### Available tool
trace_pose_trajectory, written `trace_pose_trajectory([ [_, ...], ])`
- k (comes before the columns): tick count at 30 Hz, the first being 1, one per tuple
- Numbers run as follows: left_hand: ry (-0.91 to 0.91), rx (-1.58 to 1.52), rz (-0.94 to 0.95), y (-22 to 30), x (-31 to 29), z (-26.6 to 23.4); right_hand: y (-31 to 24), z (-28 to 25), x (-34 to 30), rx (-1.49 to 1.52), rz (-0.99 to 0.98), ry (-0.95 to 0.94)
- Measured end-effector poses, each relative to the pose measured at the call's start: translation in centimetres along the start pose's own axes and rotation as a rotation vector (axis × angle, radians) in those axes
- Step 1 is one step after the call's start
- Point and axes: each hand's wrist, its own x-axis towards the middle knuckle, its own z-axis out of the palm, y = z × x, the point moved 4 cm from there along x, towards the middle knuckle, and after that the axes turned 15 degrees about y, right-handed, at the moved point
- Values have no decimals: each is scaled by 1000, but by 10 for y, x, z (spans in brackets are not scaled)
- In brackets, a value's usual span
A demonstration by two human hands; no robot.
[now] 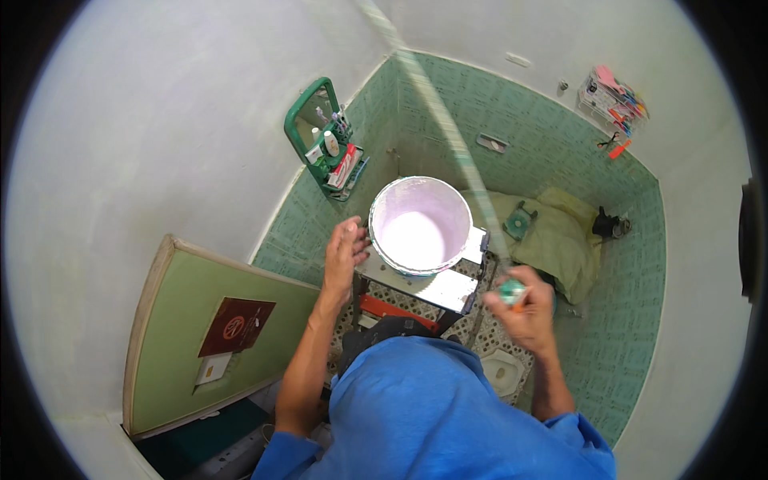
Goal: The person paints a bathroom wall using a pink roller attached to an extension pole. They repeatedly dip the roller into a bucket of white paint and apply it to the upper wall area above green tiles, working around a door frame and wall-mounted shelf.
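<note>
Right hand (pixel 524 312) grips a blurred pole (pixel 450 132); bucket (pixel 420 200) at twelve o'clock.
Left hand (pixel 346 250), loosely open, is at the bucket's nine o'clock; a printed red sign (pixel 238 326) at its eight.

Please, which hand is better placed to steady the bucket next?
Probably the left hand: it is open, close beside the bucket, whereas the right hand is farther away, closed around something green.

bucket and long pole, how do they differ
The bucket is wide and round; the pole is long and thin. The bucket stands upright on the platform, while the pole slants, its lower end apparently in the right hand. The bucket looks sharp; the pole is blurred. Both look partly whitish.
</note>
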Motion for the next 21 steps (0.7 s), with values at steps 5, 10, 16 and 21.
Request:
trace_pose_trajectory([
  [5, 206, 258, 212, -42, 45, -3, 34, -136, -18, -335, 122, 120],
  [10, 206, 669, 446, -98, 68, -3, 28, -268, -57, -650, 241, -18],
  [16, 92, 719, 559, -112, 73, -1, -21, -333, -84, -891, 403, -14],
  [21, 72, 730, 523, -109, 72, -3, -58, -329, -70, -944, 439, 35],
])
